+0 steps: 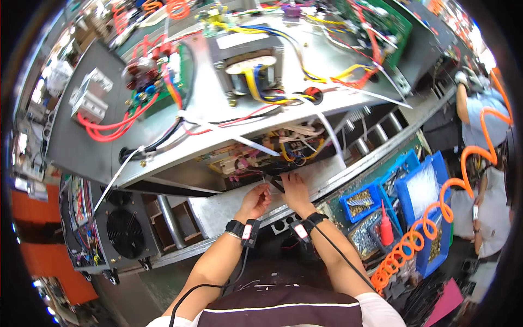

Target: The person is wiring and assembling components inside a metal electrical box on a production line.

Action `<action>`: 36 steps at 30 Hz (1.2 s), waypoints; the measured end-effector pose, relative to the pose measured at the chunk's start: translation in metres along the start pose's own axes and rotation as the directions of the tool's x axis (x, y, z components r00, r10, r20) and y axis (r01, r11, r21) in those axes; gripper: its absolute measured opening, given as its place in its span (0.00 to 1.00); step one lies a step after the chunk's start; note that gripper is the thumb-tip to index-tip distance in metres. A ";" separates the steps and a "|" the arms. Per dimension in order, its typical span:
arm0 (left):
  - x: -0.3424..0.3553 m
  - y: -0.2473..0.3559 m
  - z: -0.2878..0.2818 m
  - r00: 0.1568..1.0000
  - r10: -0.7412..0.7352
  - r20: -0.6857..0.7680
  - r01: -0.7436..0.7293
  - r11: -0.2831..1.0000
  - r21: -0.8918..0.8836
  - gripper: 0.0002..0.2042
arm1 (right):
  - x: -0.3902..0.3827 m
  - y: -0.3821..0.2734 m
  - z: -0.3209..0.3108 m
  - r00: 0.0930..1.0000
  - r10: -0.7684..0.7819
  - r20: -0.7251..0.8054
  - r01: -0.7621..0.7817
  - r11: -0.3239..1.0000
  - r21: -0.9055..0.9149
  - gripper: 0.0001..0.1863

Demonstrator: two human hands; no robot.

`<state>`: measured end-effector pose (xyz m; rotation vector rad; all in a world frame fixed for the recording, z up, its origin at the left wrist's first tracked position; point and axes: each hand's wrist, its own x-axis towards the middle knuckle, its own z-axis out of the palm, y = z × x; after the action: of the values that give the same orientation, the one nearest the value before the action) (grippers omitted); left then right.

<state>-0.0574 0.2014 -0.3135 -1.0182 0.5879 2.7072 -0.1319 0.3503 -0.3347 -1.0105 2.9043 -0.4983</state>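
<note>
Both of my hands reach to the opening in the lower front of a large metal equipment cabinet. My left hand is closed, its fingertips curled together near the opening; what they hold, if anything, is too small to name. Just to its right, my right hand bends its fingers down beside a narrow dark piece, closed on something I cannot make out. Behind the hands, inside the cabinet, sits a tangle of wires and small parts. White cable ties hang from the upper deck over the opening.
The upper deck carries a transformer and circuit boards. A black fan unit stands left on the roller conveyor. To the right are blue parts bins, a red bottle and an orange coiled hose. Other people work far right.
</note>
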 end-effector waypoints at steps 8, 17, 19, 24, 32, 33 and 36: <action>-0.019 -0.002 -0.028 0.989 -0.028 -0.148 0.038 0.997 0.067 0.05 | -0.042 0.010 -0.025 0.985 0.084 0.152 -0.132 0.929 0.345 0.32; -0.051 -0.034 -0.063 0.963 -0.100 -0.251 0.182 0.928 0.326 0.05 | -0.072 0.056 -0.083 0.859 0.503 0.096 -0.399 0.539 0.742 0.33; -0.047 -0.046 -0.033 0.956 -0.080 -0.283 0.181 0.919 0.351 0.06 | -0.073 0.074 -0.093 0.860 0.510 0.021 -0.365 0.586 0.723 0.34; -0.047 -0.068 0.028 0.988 0.040 -0.146 0.025 0.907 0.420 0.08 | -0.074 0.095 -0.101 0.875 0.485 0.005 -0.381 0.681 0.625 0.36; -0.077 -0.053 0.139 0.945 0.313 0.097 -0.306 0.739 0.600 0.05 | -0.025 0.084 -0.143 0.842 0.335 -0.423 -0.060 0.836 0.545 0.36; -0.081 -0.048 0.163 0.938 0.310 0.154 -0.338 0.727 0.598 0.04 | -0.016 0.083 -0.152 0.821 0.320 -0.473 -0.036 0.856 0.516 0.36; -0.072 -0.031 0.210 0.942 0.310 0.127 -0.326 0.758 0.566 0.04 | 0.007 0.086 -0.168 0.809 0.275 -0.520 0.016 0.874 0.487 0.36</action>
<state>-0.1172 0.3167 -0.1309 -0.7579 1.5938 2.4987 -0.2108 0.4585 -0.2008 -0.6457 3.0095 -1.6686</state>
